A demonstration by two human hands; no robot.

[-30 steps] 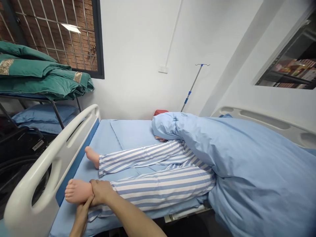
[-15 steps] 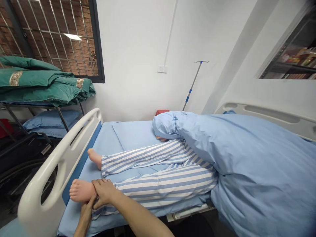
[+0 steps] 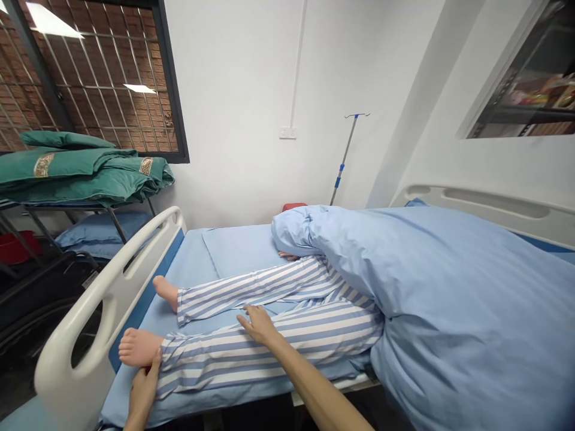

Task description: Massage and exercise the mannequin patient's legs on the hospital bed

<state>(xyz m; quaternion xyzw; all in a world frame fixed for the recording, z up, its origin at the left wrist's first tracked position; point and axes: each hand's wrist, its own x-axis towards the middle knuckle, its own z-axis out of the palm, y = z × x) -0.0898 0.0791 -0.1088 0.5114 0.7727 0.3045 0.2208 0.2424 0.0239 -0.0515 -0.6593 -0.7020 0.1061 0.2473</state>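
1. Far left: a dark wheelchair (image 3: 31, 317) stands beside the bed, with a red basin (image 3: 11, 246) behind it. Above them, a metal rack (image 3: 115, 224) carries folded green quilts (image 3: 76, 176), and a blue pillow (image 3: 103, 233) lies beneath. Higher up, a black-framed window (image 3: 171, 90) with a metal grille looks onto a brick wall (image 3: 135, 60).
2. A white bed rail (image 3: 112, 287) runs along the left of the bed. Inside it, a blue sheet (image 3: 188, 269) covers the mattress.
3. The left hand (image 3: 142, 395) sits low, just inside the rail. Its fingers (image 3: 155, 362) curl up against the mannequin's near ankle, under the foot; how firm the hold is cannot be told.
4. The mannequin's near foot (image 3: 139, 347) lies bare, just beside the rail, and its far foot (image 3: 166, 293) lies apart, up the bed. Both legs wear striped trousers (image 3: 269, 353).
5. The right hand (image 3: 259, 324) lies open on the near trouser leg, fingers spread, gripping nothing.
6. Back: a white wall (image 3: 233, 120) bears a socket (image 3: 287, 133), with a drip stand (image 3: 344, 158) before it. A red object (image 3: 294, 206) shows behind the bedding.
7. Right: a blue duvet (image 3: 449, 299) covers the mannequin's upper body and blocks the view beyond. A white bed panel (image 3: 494, 200) and a shelf-filled window (image 3: 525, 102) lie past it.
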